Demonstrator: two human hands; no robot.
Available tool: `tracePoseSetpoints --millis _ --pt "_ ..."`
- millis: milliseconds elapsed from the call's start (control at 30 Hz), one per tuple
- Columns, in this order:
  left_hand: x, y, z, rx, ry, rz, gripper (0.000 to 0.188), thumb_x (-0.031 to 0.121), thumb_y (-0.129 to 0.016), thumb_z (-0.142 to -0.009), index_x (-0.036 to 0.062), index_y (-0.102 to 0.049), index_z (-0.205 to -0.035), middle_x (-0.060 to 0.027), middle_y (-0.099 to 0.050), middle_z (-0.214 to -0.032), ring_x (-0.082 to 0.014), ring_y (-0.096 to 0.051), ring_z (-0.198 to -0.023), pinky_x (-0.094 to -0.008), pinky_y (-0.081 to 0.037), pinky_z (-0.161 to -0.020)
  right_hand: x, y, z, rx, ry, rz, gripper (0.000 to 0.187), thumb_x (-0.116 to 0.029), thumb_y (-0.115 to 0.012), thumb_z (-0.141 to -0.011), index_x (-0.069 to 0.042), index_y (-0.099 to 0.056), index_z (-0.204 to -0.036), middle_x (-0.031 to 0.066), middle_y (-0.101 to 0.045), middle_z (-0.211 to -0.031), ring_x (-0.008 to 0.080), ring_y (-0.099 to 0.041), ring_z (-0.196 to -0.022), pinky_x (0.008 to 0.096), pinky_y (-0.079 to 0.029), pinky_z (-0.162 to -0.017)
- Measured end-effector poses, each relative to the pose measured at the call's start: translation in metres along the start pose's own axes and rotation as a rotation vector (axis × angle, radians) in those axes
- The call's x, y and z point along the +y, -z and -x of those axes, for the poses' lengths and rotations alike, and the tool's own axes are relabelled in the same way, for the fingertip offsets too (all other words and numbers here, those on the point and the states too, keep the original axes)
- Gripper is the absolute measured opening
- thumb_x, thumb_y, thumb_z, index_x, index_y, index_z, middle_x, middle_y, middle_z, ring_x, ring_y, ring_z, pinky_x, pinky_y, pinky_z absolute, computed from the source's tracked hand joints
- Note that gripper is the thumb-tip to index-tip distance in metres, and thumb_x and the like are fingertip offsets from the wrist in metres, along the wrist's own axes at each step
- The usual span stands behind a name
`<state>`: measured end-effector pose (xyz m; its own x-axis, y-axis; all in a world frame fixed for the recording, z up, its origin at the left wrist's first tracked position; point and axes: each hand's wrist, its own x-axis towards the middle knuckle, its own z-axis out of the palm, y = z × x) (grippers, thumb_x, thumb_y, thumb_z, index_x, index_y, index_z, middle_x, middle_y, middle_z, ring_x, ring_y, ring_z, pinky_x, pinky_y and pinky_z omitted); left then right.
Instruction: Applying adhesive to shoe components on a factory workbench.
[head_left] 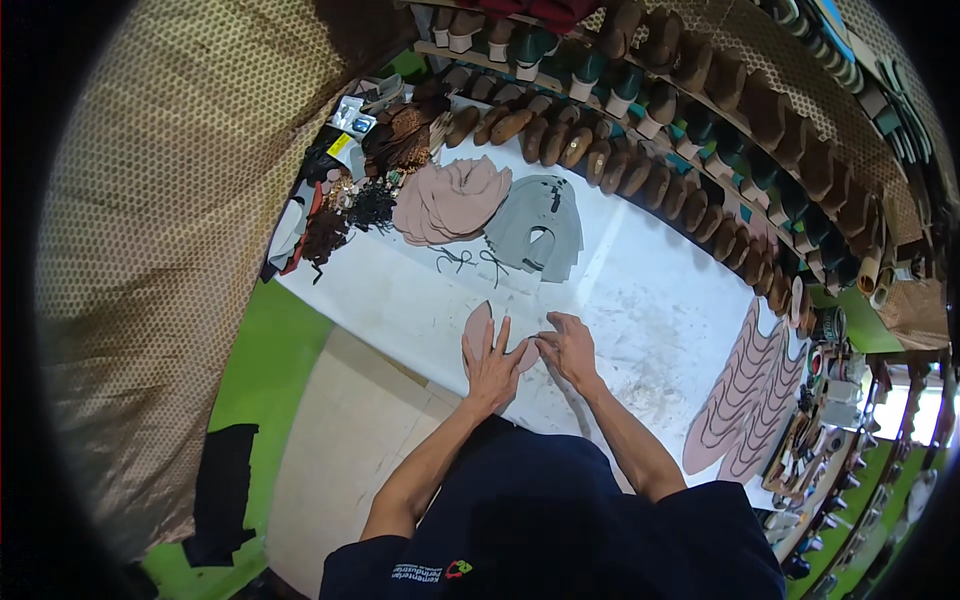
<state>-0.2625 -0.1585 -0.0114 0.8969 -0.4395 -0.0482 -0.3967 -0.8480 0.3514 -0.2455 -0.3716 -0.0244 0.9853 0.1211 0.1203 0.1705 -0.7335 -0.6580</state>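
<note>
My left hand (490,372) lies flat with its fingers spread over a curved pink shoe-upper piece (479,324) on the white table. One pointed end of the piece shows beyond the fingers, and its other end shows beside the thumb; the middle is covered. Close on the right, my right hand (568,352) has its thumb and index finger pinched together at the edge of that piece. A small dark bit shows at those fingertips, too small to name.
Stacks of pink pieces (450,200) and grey pieces (535,228) lie ahead, with dark straps (371,205) to their left. Overlapping pink cutouts (738,385) cover the table's right end. Shoe lasts (655,185) line the far edge, below racks of more lasts (700,70).
</note>
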Motion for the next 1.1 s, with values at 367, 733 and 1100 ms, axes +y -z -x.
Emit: tracePoseSetpoints --millis 367,733,1100 --pt "-0.001 -0.001 -0.001 -0.008 -0.018 -0.016 0.063 0.018 -0.067 -0.089 0.0289 -0.06 -0.151 -0.0154 -0.023 -0.176 -0.0441 -0.019 -0.16 -0.0824 -0.012 -0.115 0.001 -0.01 -0.003 0.056 0.18 0.186 0.013 -0.019 -0.075 -0.087 -0.007 -0.078 -0.091 0.0092 -0.067 -0.132 0.0306 -0.059 -0.128 0.0458 -0.046 -0.108" --pt "-0.001 -0.005 0.0 0.019 0.0 0.013 0.061 0.018 -0.066 -0.09 0.0286 -0.06 -0.15 -0.0152 -0.021 -0.177 -0.0424 -0.018 -0.161 -0.0802 -0.01 -0.116 0.009 0.002 -0.019 -0.093 0.076 0.001 0.018 -0.02 -0.074 -0.085 -0.005 -0.076 -0.093 0.0127 -0.062 -0.143 0.0342 -0.055 -0.133 0.048 -0.041 -0.112" --pt "0.001 -0.002 -0.002 -0.019 0.018 0.011 0.061 0.019 -0.066 -0.09 0.0277 -0.059 -0.15 -0.0153 -0.021 -0.177 -0.0411 -0.018 -0.161 -0.0792 -0.01 -0.117 0.009 0.004 -0.023 -0.121 0.087 -0.014 0.018 -0.022 -0.074 -0.084 -0.006 -0.076 -0.091 0.0116 -0.062 -0.141 0.0335 -0.057 -0.131 0.0487 -0.042 -0.111"
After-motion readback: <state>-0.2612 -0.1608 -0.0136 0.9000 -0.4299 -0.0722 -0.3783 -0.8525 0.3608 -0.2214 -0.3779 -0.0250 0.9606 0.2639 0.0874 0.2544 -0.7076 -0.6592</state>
